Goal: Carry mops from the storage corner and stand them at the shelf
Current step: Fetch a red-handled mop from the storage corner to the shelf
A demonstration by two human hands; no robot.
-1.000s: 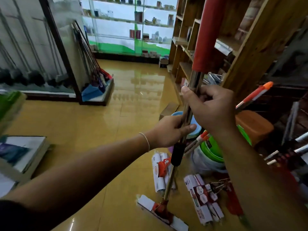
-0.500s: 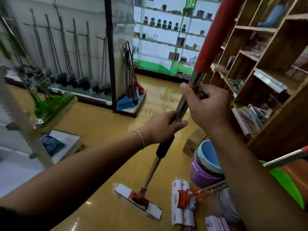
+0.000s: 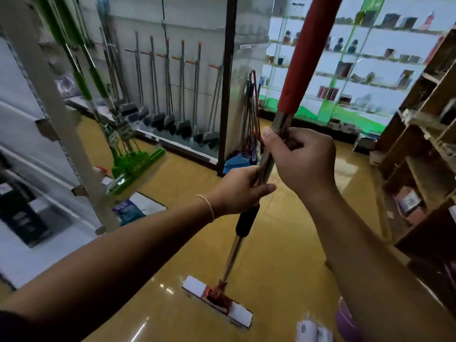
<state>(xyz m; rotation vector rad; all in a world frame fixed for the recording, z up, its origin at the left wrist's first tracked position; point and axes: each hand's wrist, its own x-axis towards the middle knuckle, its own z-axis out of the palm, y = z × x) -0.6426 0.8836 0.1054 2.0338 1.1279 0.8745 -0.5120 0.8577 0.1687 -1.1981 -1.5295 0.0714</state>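
Observation:
I hold one mop (image 3: 232, 257) in front of me, tilted, with a steel pole, a red foam sleeve on its upper part and a black collar lower down. Its flat white sponge head with a red bracket hangs just above the yellow floor. My left hand (image 3: 238, 191) grips the steel pole just above the black collar. My right hand (image 3: 302, 160) grips the pole higher up, just under the red sleeve. Green sponge mops (image 3: 134, 160) lean at a white shelf post (image 3: 56, 114) on the left.
A wooden shelf unit (image 3: 424, 174) stands close on the right. A rack of dark brooms (image 3: 172, 119) lines the back wall, and a bundle of mops (image 3: 251, 134) stands by a dark post. Glass display shelves (image 3: 365, 70) fill the far end. Wrapped rolls (image 3: 312, 330) lie at the bottom edge.
My view has swung left: the buckets and packaged mops on the floor have left the frame, and the green mops and white shelf post came into view. Both hands keep their grip.

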